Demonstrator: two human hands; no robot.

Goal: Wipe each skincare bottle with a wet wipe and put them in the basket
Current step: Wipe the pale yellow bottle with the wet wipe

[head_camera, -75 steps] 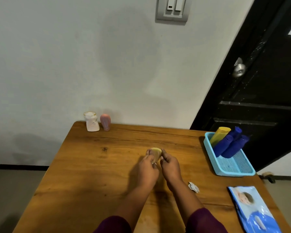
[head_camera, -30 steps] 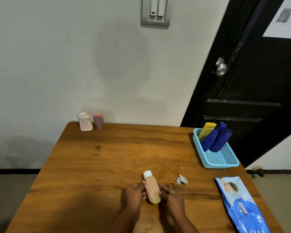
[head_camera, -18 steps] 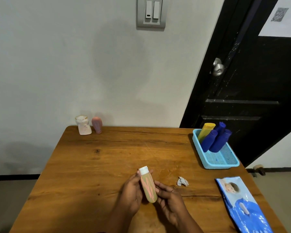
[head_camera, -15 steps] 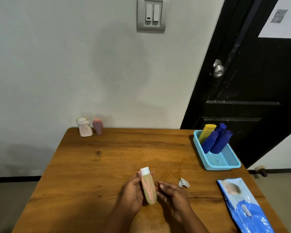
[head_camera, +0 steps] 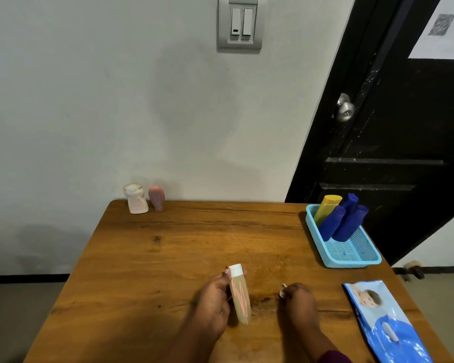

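Observation:
My left hand [head_camera: 212, 302] grips a tan bottle [head_camera: 240, 299] with a white cap and pink squiggles, held just above the wooden table [head_camera: 168, 258]. My right hand [head_camera: 300, 303] rests on the table to its right, fingers curled over a small crumpled wet wipe [head_camera: 282, 292], of which only a white scrap shows at the fingertips. The light blue basket [head_camera: 351, 263] stands at the right edge and holds a yellow bottle [head_camera: 325, 208] and three dark blue bottles [head_camera: 334, 226]. A white bottle [head_camera: 136, 199] and a pink bottle [head_camera: 156, 197] stand at the back left corner.
A blue pack of wet wipes [head_camera: 389, 326] lies at the front right corner. A grey wall runs behind the table, and a black door [head_camera: 393, 127] stands behind the basket. Bare wood lies between my hands and the far bottles.
My right hand has let go of the tan bottle and moved right onto the crumpled wipe. My left hand keeps the bottle.

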